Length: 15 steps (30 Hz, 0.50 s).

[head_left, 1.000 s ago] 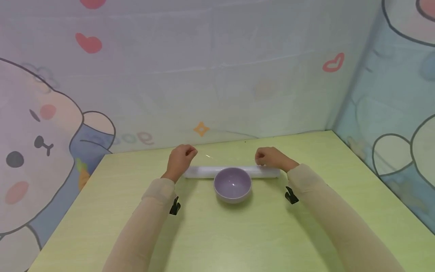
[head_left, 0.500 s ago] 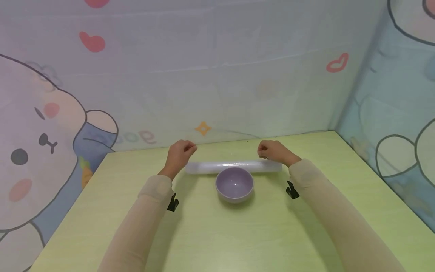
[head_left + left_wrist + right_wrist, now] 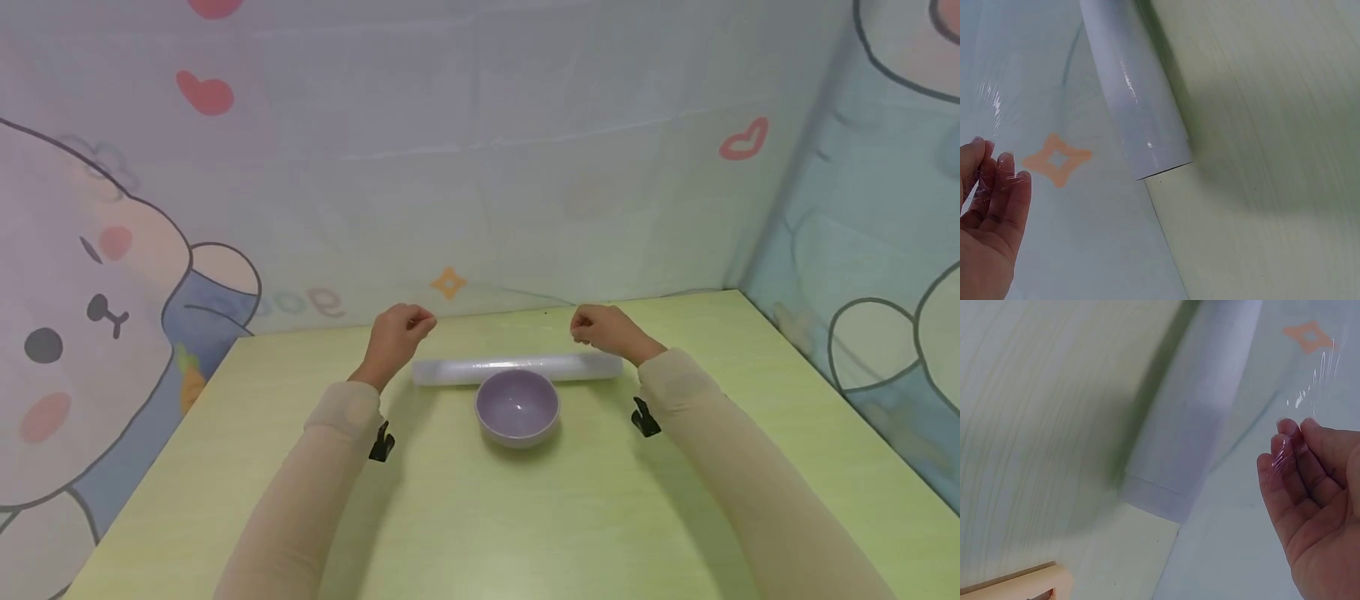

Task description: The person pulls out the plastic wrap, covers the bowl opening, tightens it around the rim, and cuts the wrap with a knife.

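A clear sheet of cling film stretches between both hands, showing mainly as bright glints. My left hand pinches one corner between thumb and fingertips; crinkled film lies over its fingers in the left wrist view. On the other side my right hand pinches the opposite corner, with film bunched across its fingers in the right wrist view. Below and nearer me than the hands lies the whitish cling film roll, sideways on the table. A lilac bowl stands upright in front of the roll and hides part of its middle.
The pale yellow-green table runs back to a printed cloth backdrop. More cloth hangs at the right side. Black clips stick out below each cuff. A tan object enters the right wrist view's lower left corner.
Both hands have risen and moved slightly away from the roll, still pinching the film. The roll has shifted a little away from the bowl's front. The bowl stays put on the table.
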Each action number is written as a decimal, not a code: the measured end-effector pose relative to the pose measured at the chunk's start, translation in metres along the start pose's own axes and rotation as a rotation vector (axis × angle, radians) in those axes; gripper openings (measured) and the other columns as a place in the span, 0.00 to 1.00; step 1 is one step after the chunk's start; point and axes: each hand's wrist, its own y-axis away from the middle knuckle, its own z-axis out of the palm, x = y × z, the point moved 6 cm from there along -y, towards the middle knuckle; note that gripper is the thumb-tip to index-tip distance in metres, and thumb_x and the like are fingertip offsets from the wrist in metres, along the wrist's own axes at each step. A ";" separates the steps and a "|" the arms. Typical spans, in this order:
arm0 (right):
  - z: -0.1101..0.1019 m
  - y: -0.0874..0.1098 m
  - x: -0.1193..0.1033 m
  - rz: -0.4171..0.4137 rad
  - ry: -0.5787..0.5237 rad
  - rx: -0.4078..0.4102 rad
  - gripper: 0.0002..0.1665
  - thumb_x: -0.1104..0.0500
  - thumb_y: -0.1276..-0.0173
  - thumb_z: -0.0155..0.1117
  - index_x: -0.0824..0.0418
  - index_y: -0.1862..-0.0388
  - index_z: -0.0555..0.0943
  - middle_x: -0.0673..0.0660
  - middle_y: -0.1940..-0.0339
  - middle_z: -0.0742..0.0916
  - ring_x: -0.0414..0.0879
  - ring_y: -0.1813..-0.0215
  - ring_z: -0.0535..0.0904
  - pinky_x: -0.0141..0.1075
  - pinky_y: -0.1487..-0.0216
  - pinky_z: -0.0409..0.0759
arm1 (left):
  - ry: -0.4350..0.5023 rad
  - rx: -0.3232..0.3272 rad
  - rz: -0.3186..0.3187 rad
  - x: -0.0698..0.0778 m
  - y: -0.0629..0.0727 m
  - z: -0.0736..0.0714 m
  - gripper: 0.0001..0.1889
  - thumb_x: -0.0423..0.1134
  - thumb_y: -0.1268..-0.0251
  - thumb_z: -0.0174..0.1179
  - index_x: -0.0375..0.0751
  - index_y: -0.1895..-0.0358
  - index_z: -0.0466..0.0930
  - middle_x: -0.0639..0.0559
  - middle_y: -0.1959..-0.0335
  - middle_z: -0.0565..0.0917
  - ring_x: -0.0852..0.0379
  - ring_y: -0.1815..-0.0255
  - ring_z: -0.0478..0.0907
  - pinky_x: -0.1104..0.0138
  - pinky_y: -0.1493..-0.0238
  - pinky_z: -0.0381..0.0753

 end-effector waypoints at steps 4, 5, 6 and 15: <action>0.000 -0.002 -0.006 -0.014 0.014 0.021 0.10 0.60 0.29 0.50 0.65 0.60 0.76 0.61 0.63 0.83 0.53 0.61 0.77 0.37 0.64 0.71 | 0.003 -0.004 -0.015 -0.002 0.001 -0.005 0.12 0.44 0.34 0.54 0.40 0.59 0.81 0.45 0.64 0.79 0.51 0.64 0.77 0.60 0.61 0.76; 0.000 -0.002 -0.008 -0.019 0.019 0.025 0.10 0.60 0.29 0.50 0.65 0.60 0.76 0.60 0.64 0.83 0.52 0.62 0.76 0.37 0.64 0.71 | 0.004 -0.009 -0.019 -0.002 0.001 -0.006 0.12 0.44 0.34 0.54 0.40 0.58 0.81 0.45 0.64 0.79 0.51 0.64 0.77 0.60 0.61 0.76; 0.000 -0.003 -0.010 -0.024 0.023 0.027 0.09 0.60 0.29 0.50 0.64 0.60 0.75 0.60 0.64 0.83 0.52 0.62 0.76 0.37 0.64 0.71 | 0.005 -0.016 -0.023 -0.002 0.002 -0.008 0.12 0.44 0.34 0.54 0.40 0.58 0.81 0.45 0.63 0.79 0.51 0.64 0.77 0.60 0.62 0.76; -0.004 -0.008 -0.018 -0.029 0.038 0.028 0.09 0.60 0.29 0.49 0.63 0.60 0.75 0.58 0.65 0.82 0.49 0.64 0.74 0.38 0.63 0.70 | -0.011 -0.054 -0.029 0.001 -0.001 -0.021 0.12 0.44 0.33 0.53 0.40 0.57 0.81 0.44 0.61 0.79 0.50 0.62 0.78 0.60 0.61 0.77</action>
